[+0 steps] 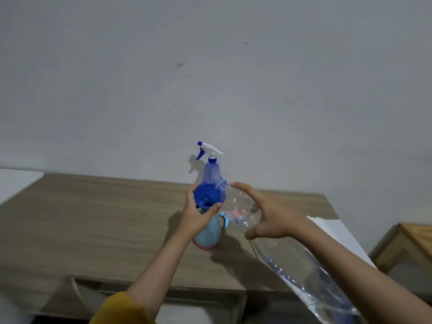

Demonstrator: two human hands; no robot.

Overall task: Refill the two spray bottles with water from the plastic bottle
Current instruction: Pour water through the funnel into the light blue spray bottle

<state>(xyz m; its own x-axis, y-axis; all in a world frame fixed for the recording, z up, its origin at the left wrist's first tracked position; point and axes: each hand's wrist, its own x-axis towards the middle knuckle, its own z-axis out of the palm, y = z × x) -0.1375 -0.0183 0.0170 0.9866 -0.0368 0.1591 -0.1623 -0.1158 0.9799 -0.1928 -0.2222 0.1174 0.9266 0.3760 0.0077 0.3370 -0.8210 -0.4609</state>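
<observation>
A light blue spray bottle (208, 232) with a pink base stands on the wooden table (93, 218), its top off. A blue funnel (207, 195) sits in its neck. My left hand (196, 215) wraps around the neck just under the funnel. My right hand (268, 211) grips a large clear plastic bottle (292, 260), tilted so its mouth rests at the funnel's rim. Behind stands a second spray bottle (211, 171), clear blue with a white and blue trigger head, against the wall. A light blue trigger head (225, 219) lies on the table behind the tilted bottle.
White sheets (336, 237) lie at the table's right end. A lower wooden stand (411, 239) is at the far right. A white surface (16, 181) adjoins the table at the left. The table's front edge has an open drawer slot (98, 284).
</observation>
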